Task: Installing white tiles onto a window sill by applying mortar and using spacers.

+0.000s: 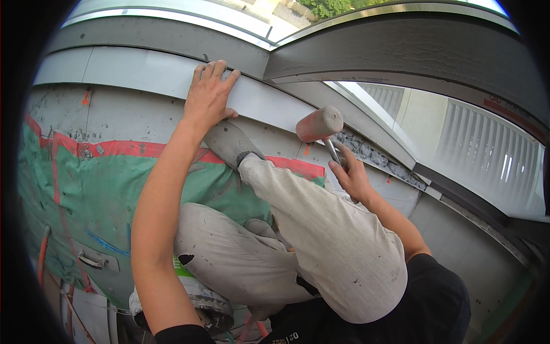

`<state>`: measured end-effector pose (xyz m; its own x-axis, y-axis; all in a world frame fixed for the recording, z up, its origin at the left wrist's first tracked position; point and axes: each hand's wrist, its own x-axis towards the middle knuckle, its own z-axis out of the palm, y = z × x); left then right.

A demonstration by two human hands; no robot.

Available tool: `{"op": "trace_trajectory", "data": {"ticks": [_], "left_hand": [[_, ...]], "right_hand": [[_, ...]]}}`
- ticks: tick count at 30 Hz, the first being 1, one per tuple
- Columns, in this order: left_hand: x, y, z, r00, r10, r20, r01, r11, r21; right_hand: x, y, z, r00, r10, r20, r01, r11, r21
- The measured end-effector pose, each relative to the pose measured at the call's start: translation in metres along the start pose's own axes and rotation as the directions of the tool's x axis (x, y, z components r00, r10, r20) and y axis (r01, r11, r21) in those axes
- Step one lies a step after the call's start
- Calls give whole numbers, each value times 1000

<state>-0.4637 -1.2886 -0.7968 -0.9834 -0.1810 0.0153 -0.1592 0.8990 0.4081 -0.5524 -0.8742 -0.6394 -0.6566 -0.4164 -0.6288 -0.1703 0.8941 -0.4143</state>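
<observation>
My left hand (211, 92) spans a long white tile strip (263, 103) below the window frame. Its fingers are spread over the strip's upper edge, and the thumb lies near the lower edge. In my right hand (352, 175) is a rubber mallet (322, 124), gripped by its metal shaft. The mallet's worn, reddish-grey head is raised close to the strip's right end. Beside that end, a bed of rough grey mortar (372, 152) lies exposed along the ledge. My shoe (229, 140) is planted just under my left hand.
A green sheet (114, 189) with red tape edging covers the area at left, with a trowel (94, 261) lying on it. A bucket (215, 309) stands beside my left forearm. Small orange tile spacers (86, 96) stick up from joints. Dark window framing (395, 49) runs overhead right.
</observation>
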Motion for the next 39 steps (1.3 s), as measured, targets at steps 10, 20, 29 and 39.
{"op": "trace_trajectory", "data": {"ticks": [10, 20, 29, 39], "left_hand": [[11, 15, 11, 999, 50, -22, -48, 994, 95], [-29, 1, 16, 998, -56, 43, 49, 987, 153], [-21, 6, 45, 974, -203, -96, 220, 949, 224], [-97, 56, -46, 828, -543, -140, 462, 803, -377]], "right_hand": [[37, 111, 150, 916, -173, 363, 104, 974, 202], [49, 54, 191, 830, -432, 353, 383, 901, 202], [43, 51, 118, 831, -500, 242, 494, 865, 92], [6, -20, -41, 810, -533, -243, 548, 837, -9]]}}
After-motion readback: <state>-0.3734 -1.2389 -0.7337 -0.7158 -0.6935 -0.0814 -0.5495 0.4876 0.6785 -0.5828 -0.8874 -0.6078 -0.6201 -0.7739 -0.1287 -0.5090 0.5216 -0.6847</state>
